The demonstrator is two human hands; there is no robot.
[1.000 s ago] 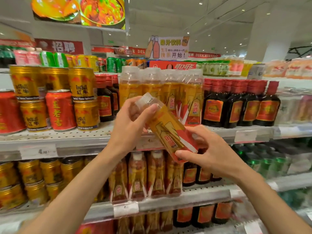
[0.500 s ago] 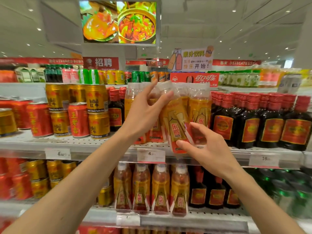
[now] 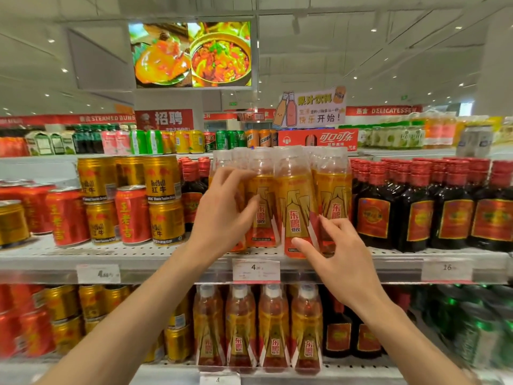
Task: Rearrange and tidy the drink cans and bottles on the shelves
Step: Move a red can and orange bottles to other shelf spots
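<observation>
A yellow-and-red drink bottle [image 3: 295, 207] with a clear cap stands upright at the front edge of the middle shelf [image 3: 166, 259], in a row of matching bottles [image 3: 334, 195]. My right hand [image 3: 337, 257] pinches its lower part between thumb and fingers. My left hand [image 3: 222, 215] has its fingers spread and rests against the neighbouring bottle [image 3: 262, 215] to the left. Both forearms reach up from the bottom of the head view.
Stacked gold cans [image 3: 163, 179] and red cans [image 3: 130, 215] fill the shelf on the left. Dark bottles with red caps [image 3: 413, 215] stand on the right. More yellow bottles [image 3: 273, 329] line the lower shelf. A price tag [image 3: 255, 269] hangs below the hands.
The bottle went from tilted in both hands in front of the shelf to upright on the shelf edge. My left hand left its cap and moved to the neighbouring bottle.
</observation>
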